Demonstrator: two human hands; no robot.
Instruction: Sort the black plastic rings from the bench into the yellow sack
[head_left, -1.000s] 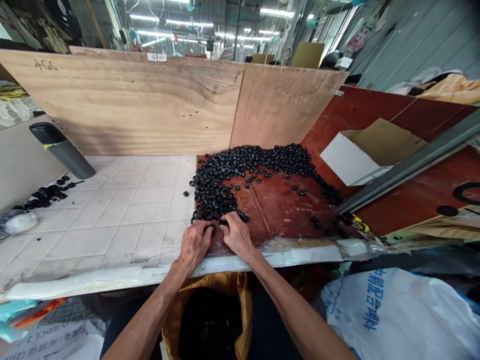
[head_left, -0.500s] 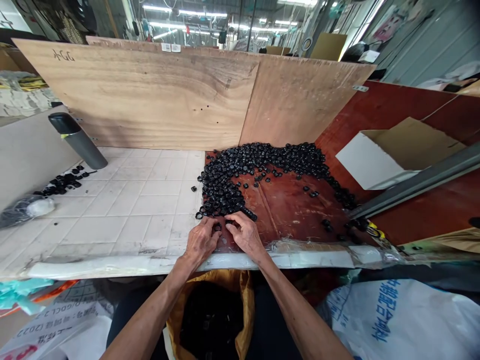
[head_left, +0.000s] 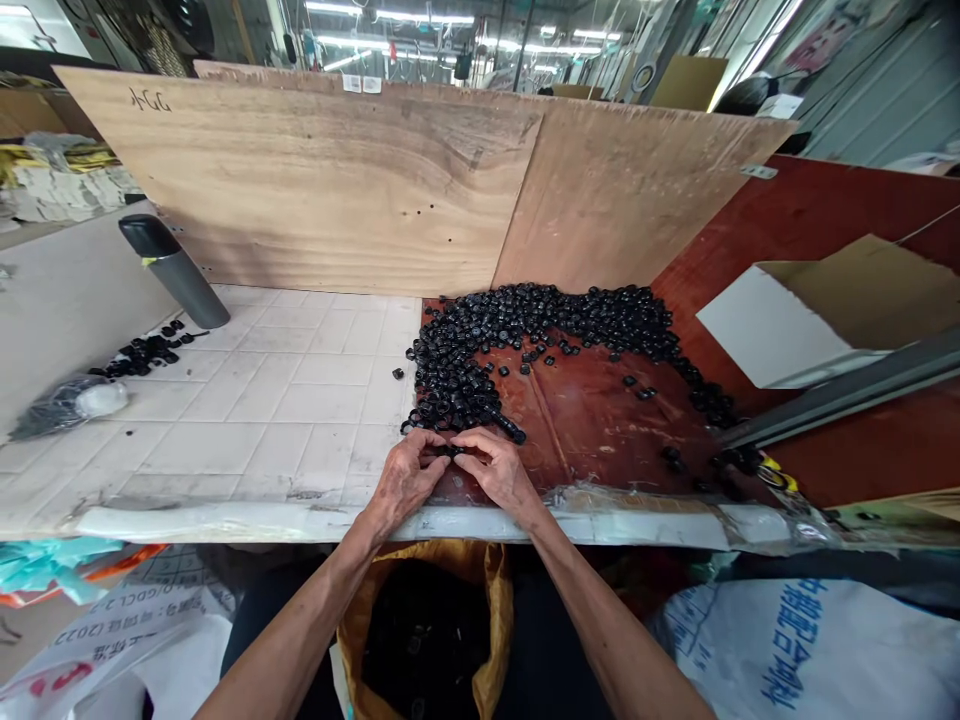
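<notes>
A small black ring [head_left: 450, 451] was pinched between the fingertips of the left hand [head_left: 405, 478] and right hand [head_left: 501, 472] near the desk's [head_left: 247, 420] front edge.

Glossy black rings [head_left: 540, 320] on a reddish-brown board [head_left: 600, 420]; sack [head_left: 420, 600] probably mustard-yellow.
</notes>
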